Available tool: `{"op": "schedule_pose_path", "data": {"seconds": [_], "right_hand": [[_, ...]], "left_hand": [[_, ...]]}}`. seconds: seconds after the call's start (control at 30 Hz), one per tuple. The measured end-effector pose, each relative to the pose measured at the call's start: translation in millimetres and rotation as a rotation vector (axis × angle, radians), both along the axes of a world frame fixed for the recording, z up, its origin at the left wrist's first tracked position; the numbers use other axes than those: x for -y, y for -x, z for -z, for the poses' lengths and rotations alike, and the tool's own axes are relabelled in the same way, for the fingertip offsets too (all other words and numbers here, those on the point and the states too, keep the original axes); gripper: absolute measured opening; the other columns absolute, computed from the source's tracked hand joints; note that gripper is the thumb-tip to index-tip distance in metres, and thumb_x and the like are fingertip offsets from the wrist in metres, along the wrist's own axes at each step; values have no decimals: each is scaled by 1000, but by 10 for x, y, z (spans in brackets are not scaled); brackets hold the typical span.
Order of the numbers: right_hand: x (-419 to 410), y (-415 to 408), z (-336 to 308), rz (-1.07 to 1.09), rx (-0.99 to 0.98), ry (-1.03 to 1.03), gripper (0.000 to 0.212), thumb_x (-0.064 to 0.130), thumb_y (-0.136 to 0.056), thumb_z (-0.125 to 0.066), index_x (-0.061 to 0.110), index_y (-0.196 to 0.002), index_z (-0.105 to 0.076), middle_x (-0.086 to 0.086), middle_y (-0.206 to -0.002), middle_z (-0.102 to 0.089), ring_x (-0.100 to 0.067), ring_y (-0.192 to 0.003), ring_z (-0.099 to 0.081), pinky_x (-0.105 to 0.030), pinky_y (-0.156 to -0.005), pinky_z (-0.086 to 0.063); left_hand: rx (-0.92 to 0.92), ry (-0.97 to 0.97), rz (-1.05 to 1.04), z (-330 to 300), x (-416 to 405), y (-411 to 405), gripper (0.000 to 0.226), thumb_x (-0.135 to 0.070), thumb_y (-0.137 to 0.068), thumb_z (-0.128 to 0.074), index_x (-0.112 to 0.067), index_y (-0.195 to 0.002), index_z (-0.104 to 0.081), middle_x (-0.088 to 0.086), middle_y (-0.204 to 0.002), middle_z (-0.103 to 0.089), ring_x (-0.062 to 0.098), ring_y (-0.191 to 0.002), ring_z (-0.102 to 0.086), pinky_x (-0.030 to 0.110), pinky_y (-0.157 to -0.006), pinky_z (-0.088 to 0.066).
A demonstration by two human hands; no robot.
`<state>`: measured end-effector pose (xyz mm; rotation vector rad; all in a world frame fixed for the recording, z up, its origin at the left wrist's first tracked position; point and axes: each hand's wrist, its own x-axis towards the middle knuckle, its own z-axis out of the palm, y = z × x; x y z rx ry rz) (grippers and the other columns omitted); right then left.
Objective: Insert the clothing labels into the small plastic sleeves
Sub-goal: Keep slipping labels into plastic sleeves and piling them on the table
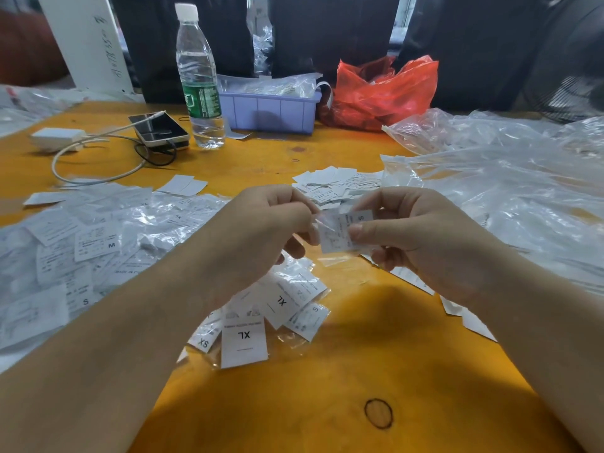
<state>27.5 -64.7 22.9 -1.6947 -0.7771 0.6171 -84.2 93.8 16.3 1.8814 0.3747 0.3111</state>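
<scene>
Between both hands, above the bench [327, 371], a label [343, 232] marked S sits partly inside a clear sleeve [330, 256], its edges hard to make out. Left hand [261, 230] and right hand [421, 237] fingers pinch it. Beyond them, a tub [271, 112] holds bagged items.

Left hand [261, 223] fingertips curl out of sight behind the clear sleeve [322, 223], so the grip there can't be made out. The sleeve's edges are nearly invisible against the label [343, 232]; can't tell how far in the label sits. The right hand [415, 230] thumb covers part of its print, which is too small to read apart from an "S". Both forearms run off the bottom edge. The fan [568, 89] is cut by the right edge, the white board [88, 44] by the top. The purple bin [271, 112] contents are blurred under plastic.
</scene>
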Motion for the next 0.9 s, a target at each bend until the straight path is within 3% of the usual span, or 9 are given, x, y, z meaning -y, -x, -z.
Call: {"op": "schedule_pose_path", "data": {"seconds": [0.13,0.3,0.47,0.53,0.6,0.67,0.73,0.8,0.9], "right_hand": [[-12,53,21,-80,-5,0,14,-2,-81,-70,5,-91,-66,-8,-68,-66,-14,-48,-50,-26,-48,-41],[-13,52,35,-117,38,37,18,-1,-80,-72,6,-95,-65,-7,-68,-67,-13,-50,-53,-26,-47,-41],[12,5,82,-79,245,123,17,10,-79,-75,21,-91,-67,-2,-73,-72,-8,-56,-60,-20,-52,-44],[17,1,97,-84,283,130,16,12,-79,-74,23,-89,-68,-2,-74,-71,-7,-57,-60,-17,-51,-45],[14,7,119,-95,331,157,14,13,-80,-74,24,-87,-68,-1,-75,-70,-9,-60,-61,-24,-56,-49],[12,16,138,-122,368,195,12,17,-81,-74,26,-87,-68,3,-75,-69,-12,-66,-63,-34,-66,-52],[12,28,146,-157,389,217,11,20,-81,-73,27,-87,-68,8,-73,-68,-11,-67,-62,-34,-66,-50],[4,41,148,-174,411,216,10,18,-81,-73,26,-87,-68,7,-71,-68,-13,-66,-61,-33,-63,-47],[-7,41,155,-172,460,198,7,15,-80,-73,21,-81,-70,1,-69,-67,-12,-62,-58,-33,-60,-44]], "left_hand": [[-45,-70,47,47,63,0,27,-48,-81,-65,-22,-79,-71,-4,-70,-72,4,-59,-62,25,-60,-44],[-75,-231,32,48,40,17,3,-29,-85,-71,-28,-82,-69,-11,-68,-71,-1,-54,-59,18,-53,-45],[-224,-625,-66,24,-74,85,13,-30,-84,-66,-41,-85,-60,-12,-78,-62,4,-66,-59,21,-52,-40],[-293,-678,-80,31,-110,104,15,-29,-80,-66,-41,-83,-58,-13,-80,-57,4,-66,-58,22,-52,-39],[-352,-686,-98,30,-132,118,16,-28,-76,-66,-39,-86,-58,-13,-79,-55,5,-66,-58,23,-52,-40],[-350,-754,-146,39,-125,120,24,-24,-75,-66,-37,-94,-59,-15,-85,-54,5,-77,-56,26,-61,-46],[-257,-847,-163,68,-69,108,33,-23,-77,-64,-38,-106,-57,-16,-100,-50,8,-98,-49,31,-78,-47],[-163,-820,-61,93,68,100,30,-30,-82,-62,-38,-110,-56,-15,-112,-47,9,-107,-42,31,-87,-42],[-233,-862,163,202,268,82,38,-54,-86,-52,-35,-119,-48,-12,-122,-44,12,-118,-36,34,-97,-38]]}}
